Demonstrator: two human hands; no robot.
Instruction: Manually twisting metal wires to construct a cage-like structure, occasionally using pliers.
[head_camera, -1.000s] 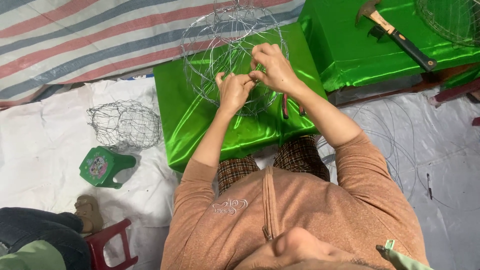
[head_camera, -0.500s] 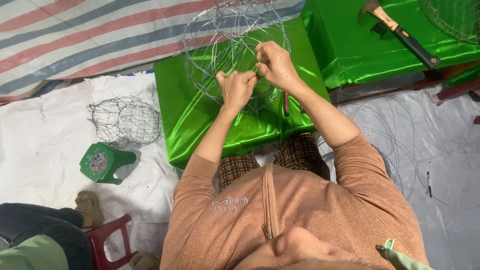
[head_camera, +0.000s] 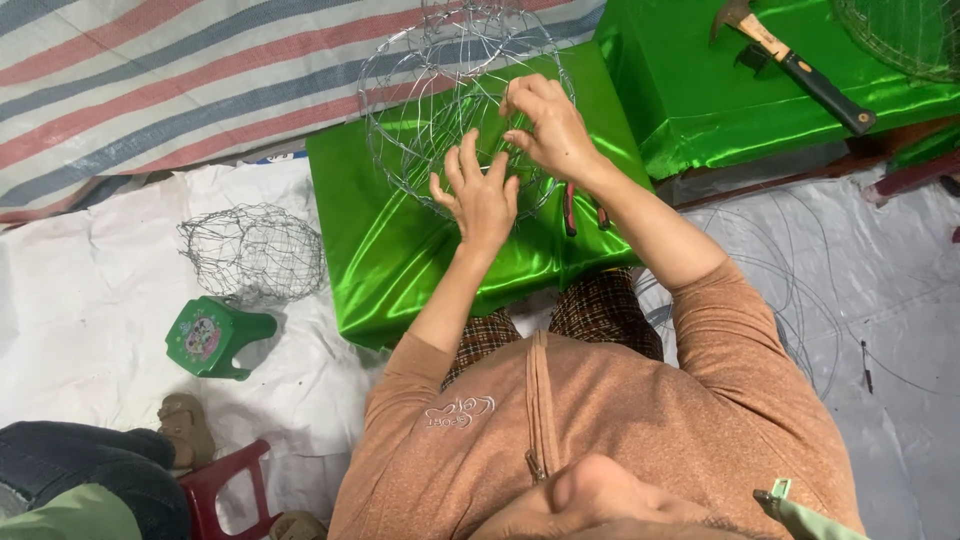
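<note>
We have both hands on a round wire frame (head_camera: 462, 110) that rests on a block wrapped in shiny green cloth (head_camera: 400, 240). Our left hand (head_camera: 480, 195) lies flat with the fingers spread wide, pressing on the near rim of the frame and closing on nothing. Our right hand (head_camera: 548, 125) sits just beyond it and to its right, fingertips pressed together in a pinch on a thin wire strand inside the frame. The frame spreads away from that pinch, mostly toward the far side and to the left. Just right of our right wrist, a pair of red-handled pliers (head_camera: 572, 208) lies on the green cloth. Well off to the left of both hands, a smaller wire-mesh cage (head_camera: 252, 252) sits on the white sheet (head_camera: 80, 300), with a small green plastic stool (head_camera: 212, 335) near it. Far to the right and beyond our hands, a hammer with a black grip (head_camera: 795, 65) lies on a second green-covered block (head_camera: 720, 110).
</note>
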